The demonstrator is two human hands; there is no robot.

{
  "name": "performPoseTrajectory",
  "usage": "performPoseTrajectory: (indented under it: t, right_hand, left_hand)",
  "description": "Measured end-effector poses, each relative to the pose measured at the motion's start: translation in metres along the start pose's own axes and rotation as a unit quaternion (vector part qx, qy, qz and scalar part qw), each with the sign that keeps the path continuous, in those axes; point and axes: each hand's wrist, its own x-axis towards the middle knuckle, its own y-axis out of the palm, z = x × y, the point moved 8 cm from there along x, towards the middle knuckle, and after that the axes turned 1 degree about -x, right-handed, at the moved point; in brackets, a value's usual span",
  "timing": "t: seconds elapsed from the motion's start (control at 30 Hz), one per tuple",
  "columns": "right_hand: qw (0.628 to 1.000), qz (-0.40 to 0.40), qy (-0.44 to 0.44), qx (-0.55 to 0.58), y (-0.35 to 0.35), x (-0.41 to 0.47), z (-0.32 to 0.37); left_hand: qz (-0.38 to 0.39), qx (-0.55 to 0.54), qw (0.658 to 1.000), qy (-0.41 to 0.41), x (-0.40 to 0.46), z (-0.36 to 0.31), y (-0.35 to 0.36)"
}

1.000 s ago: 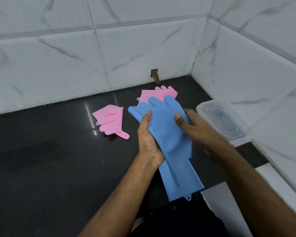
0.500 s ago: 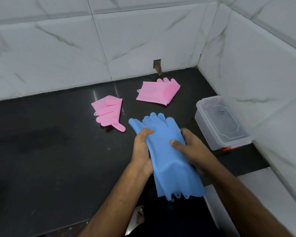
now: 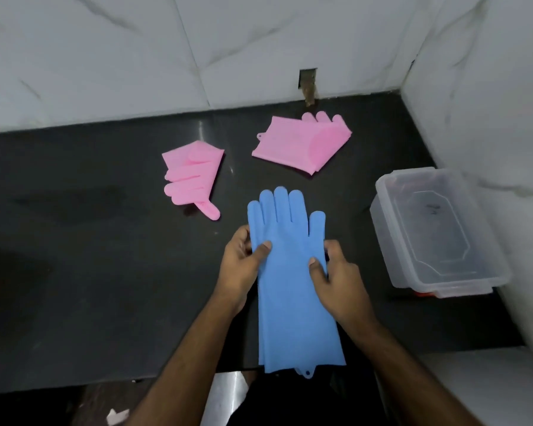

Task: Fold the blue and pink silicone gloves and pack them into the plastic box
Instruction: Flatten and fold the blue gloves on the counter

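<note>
Blue gloves [image 3: 293, 272] lie flat and lengthwise on the black counter [image 3: 105, 272], fingers toward the wall, cuffs reaching the near edge. A second cuff edge shows at the bottom, so likely a stacked pair, aligned for one fold.

Left hand [image 3: 243, 265] pinches the left edge just below the glove fingers, thumb on top. Right hand [image 3: 336, 275] pinches the opposite edge the same way. Judged as squaring the stack before folding it over.

Two pink gloves further back, well apart: left pink glove [image 3: 194, 176] and right pink glove [image 3: 302, 146], each already doubled over, apparently waiting to be packed.

Plastic box [image 3: 437, 235] stands open, lidless, against the right wall within right-hand reach; nothing packed yet.

No readable brand or writing. A small dark mark on the box floor is illegible.
</note>
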Motion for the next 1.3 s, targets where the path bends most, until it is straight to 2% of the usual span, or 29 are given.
performPoseTrajectory:
  t: [0.1,0.17,0.33,0.5,0.67,0.8,0.97,1.13,1.3]
  right_hand:
    - [0.997,-0.047,-0.06,-0.005,-0.004,-0.006,0.01]
    - [0.997,-0.05,-0.062,0.013,-0.005,-0.007,0.009]
    - [0.999,-0.015,-0.034,-0.007,0.001,0.007,0.002]
    - [0.999,-0.02,-0.033,0.012,0.0,0.01,-0.005]
    - [0.995,-0.065,-0.075,0.015,-0.004,0.009,-0.005]
    - [0.987,-0.107,-0.101,0.059,-0.012,-0.008,-0.006]
    - [0.981,-0.088,-0.151,0.086,-0.015,-0.045,-0.014]
    - [0.975,-0.037,-0.217,0.039,-0.012,-0.077,-0.023]
    - [0.977,-0.009,-0.201,0.077,-0.014,-0.077,-0.028]
  left_hand:
    - [-0.001,0.023,0.997,0.078,-0.001,-0.014,0.003]
    - [-0.01,0.05,0.993,0.108,-0.001,-0.02,0.006]
    - [-0.089,0.063,0.989,0.096,-0.002,-0.003,-0.001]
    - [-0.124,0.096,0.974,0.164,-0.012,0.001,-0.002]
    - [-0.111,0.077,0.97,0.2,-0.019,0.006,-0.004]
    - [-0.077,0.056,0.973,0.209,-0.04,0.014,-0.003]
    - [-0.07,0.073,0.967,0.235,-0.074,0.022,-0.005]
    - [-0.066,0.094,0.964,0.238,-0.11,0.031,-0.006]
    - [-0.09,0.166,0.952,0.24,-0.126,0.035,-0.013]
